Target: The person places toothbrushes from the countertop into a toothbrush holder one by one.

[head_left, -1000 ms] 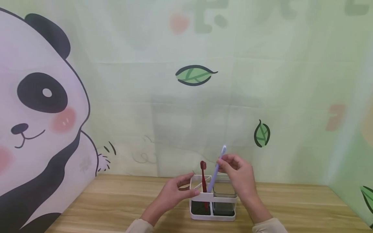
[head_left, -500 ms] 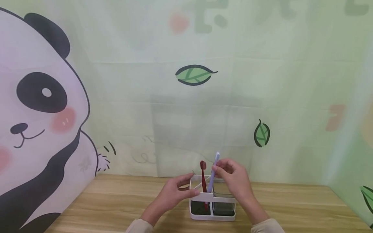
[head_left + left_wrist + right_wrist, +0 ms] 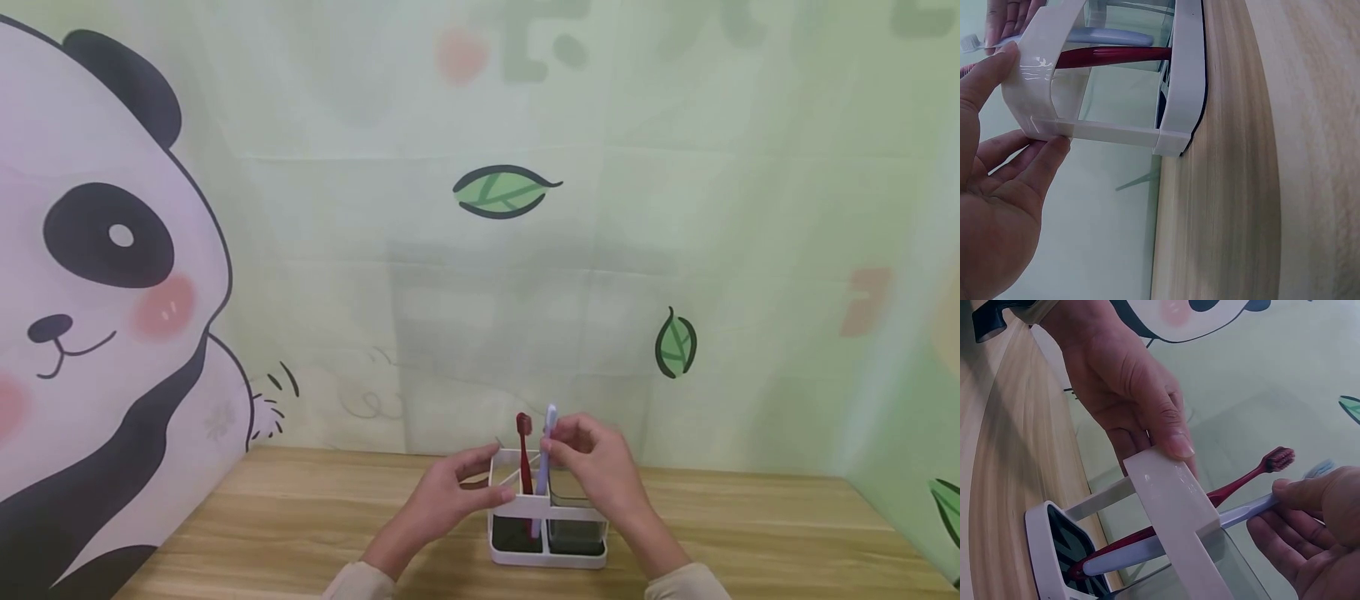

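Observation:
A white toothbrush holder (image 3: 531,507) with a dark base stands on the table. My left hand (image 3: 457,485) grips its upper left corner, thumb on the front band and fingers at the side, as the left wrist view also shows. A red toothbrush (image 3: 1241,481) stands in the holder, bristles up. Beside it, my right hand (image 3: 596,458) pinches a pale purple toothbrush (image 3: 543,475) just below its head, thumb against fingers. The purple handle runs down through the same section as the red one, its lower end close over the base (image 3: 1060,537) in the right wrist view.
A clear cup (image 3: 576,521) fills the holder's right section, partly behind my right hand. The wooden table (image 3: 315,533) meets a pale green cloth backdrop (image 3: 337,292) printed with a panda and leaves, close behind the holder.
My right hand has moved down and left, lowering the purple toothbrush deeper into the holder and bringing it more upright. My left hand and the holder have stayed put.

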